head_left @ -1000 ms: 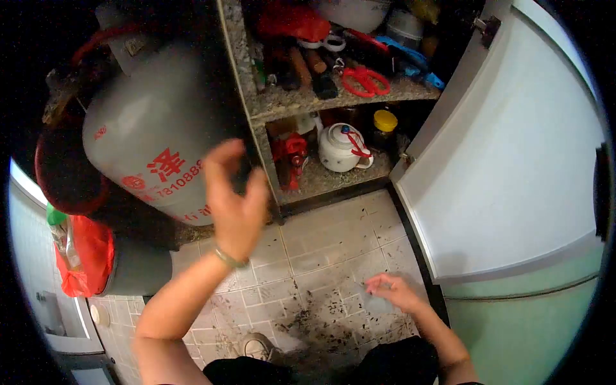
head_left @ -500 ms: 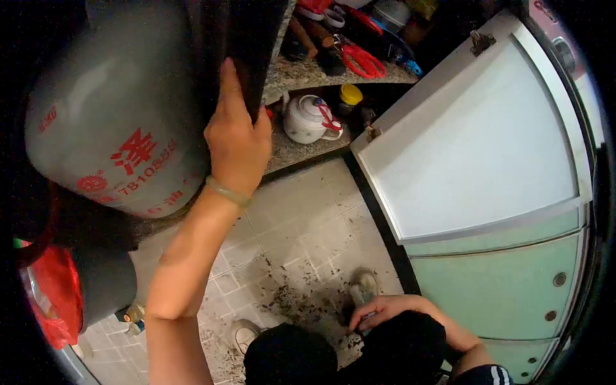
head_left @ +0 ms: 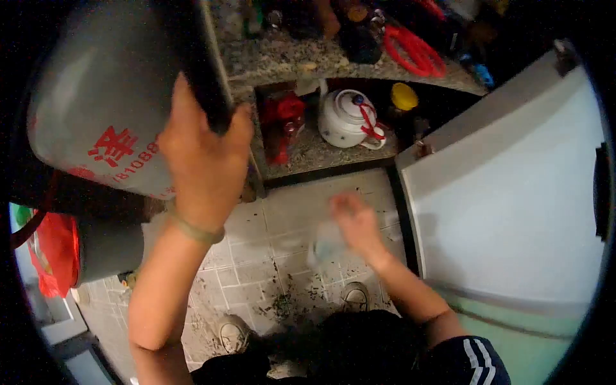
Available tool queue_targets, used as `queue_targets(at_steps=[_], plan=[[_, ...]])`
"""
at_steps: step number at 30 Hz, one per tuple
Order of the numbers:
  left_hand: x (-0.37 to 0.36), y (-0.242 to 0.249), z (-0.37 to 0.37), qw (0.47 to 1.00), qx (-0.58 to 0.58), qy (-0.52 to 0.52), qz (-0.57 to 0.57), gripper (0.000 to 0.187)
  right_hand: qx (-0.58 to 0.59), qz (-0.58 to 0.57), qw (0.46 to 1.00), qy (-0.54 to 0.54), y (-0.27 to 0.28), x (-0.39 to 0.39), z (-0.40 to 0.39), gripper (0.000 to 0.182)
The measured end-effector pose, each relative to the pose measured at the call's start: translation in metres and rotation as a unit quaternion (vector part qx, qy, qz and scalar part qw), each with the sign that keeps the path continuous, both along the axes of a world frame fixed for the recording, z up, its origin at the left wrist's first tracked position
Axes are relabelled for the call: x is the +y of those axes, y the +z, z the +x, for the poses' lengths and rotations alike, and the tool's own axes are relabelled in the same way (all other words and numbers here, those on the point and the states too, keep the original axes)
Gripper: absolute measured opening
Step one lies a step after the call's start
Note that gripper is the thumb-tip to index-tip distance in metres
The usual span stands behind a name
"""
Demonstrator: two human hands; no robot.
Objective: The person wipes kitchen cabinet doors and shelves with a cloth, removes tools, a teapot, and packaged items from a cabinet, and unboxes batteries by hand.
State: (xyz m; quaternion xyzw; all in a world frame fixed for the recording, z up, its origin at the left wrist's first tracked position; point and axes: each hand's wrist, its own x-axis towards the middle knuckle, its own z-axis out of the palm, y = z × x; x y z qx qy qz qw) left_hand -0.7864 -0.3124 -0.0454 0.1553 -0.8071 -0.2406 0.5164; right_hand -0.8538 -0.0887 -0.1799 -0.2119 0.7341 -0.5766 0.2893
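My left hand [head_left: 205,141] grips the edge of a dark panel [head_left: 208,70], its thumb on one side and its fingers on the other, beside a grey gas cylinder [head_left: 109,96] with red lettering. Over the floor, my right hand [head_left: 356,221] is blurred, its fingers pressed together around a pale, translucent thing [head_left: 328,244] too smeared to identify. Beyond the hands, a white teapot [head_left: 346,122] with a red string stands on a granite shelf [head_left: 308,157], between a red object [head_left: 282,122] and a yellow-lidded jar [head_left: 404,96].
An open white cabinet door [head_left: 507,192] stands at the right. Red-handled scissors [head_left: 414,51] lie on the granite counter [head_left: 289,61]. Dark debris [head_left: 282,305] litters the tiled floor [head_left: 244,247] near my shoes. A grey bin [head_left: 112,247] with a red bag [head_left: 56,250] is at the left.
My right hand has risen from beside my knee to over the floor, with the pale thing. My left hand and the dark panel have shifted left in view, and more of the shelf shows.
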Motion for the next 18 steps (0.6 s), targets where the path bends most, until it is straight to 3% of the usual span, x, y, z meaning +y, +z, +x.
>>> queue_targets(at_steps=[2, 3, 4, 5, 7, 8, 9, 10, 12, 14, 15, 16, 18], plan=[[0.003, 0.001, 0.002, 1.0, -0.01, 0.002, 0.013, 0.055, 0.189, -0.058, 0.977, -0.083, -0.01, -0.031, -0.042, 0.02], [0.006, 0.004, 0.001, 0.998, 0.005, -0.041, 0.045, 0.043, 0.377, -0.024, 0.922, -0.087, -0.011, -0.047, -0.061, 0.015], [0.008, 0.007, 0.002, 0.993, 0.027, -0.087, 0.076, 0.032, 0.37, -0.031, 0.925, -0.083, -0.025, -0.061, -0.072, 0.015], [0.01, 0.004, 0.0, 0.99, 0.051, -0.096, 0.086, 0.031, 0.479, 0.017, 0.877, -0.035, -0.054, -0.076, -0.08, 0.018], [0.02, 0.006, 0.004, 0.992, 0.02, -0.075, 0.102, 0.031, 0.58, 0.104, 0.807, 0.026, -0.094, -0.086, -0.069, 0.027], [0.02, 0.008, 0.006, 0.99, -0.006, -0.055, 0.126, 0.032, 0.577, 0.147, 0.802, 0.043, -0.104, -0.084, -0.049, 0.031], [0.018, 0.006, 0.004, 0.989, 0.02, -0.071, 0.131, 0.031, 0.431, 0.125, 0.882, 0.144, -0.096, -0.083, -0.034, 0.033], [0.02, 0.008, 0.002, 0.989, 0.019, -0.074, 0.128, 0.031, 0.269, 0.096, 0.929, 0.234, -0.088, -0.079, -0.023, 0.035], [0.023, 0.008, 0.001, 0.989, 0.022, -0.034, 0.141, 0.033, 0.251, -0.027, 0.9, 0.356, -0.099, -0.046, -0.007, 0.035], [0.02, 0.007, 0.004, 0.984, -0.016, -0.014, 0.175, 0.036, 0.193, -0.154, 0.96, 0.132, -0.107, -0.007, -0.014, 0.033], [0.021, 0.006, 0.003, 0.984, -0.003, -0.021, 0.178, 0.037, 0.195, -0.144, 0.961, 0.135, -0.098, 0.011, -0.034, 0.033], [0.022, 0.005, 0.004, 0.983, 0.007, -0.025, 0.18, 0.038, 0.28, -0.066, 0.957, -0.031, -0.08, 0.023, -0.06, 0.034], [0.023, 0.008, 0.003, 0.991, 0.002, -0.014, 0.133, 0.037, 0.422, 0.046, 0.876, -0.228, -0.058, 0.023, -0.105, 0.036]])
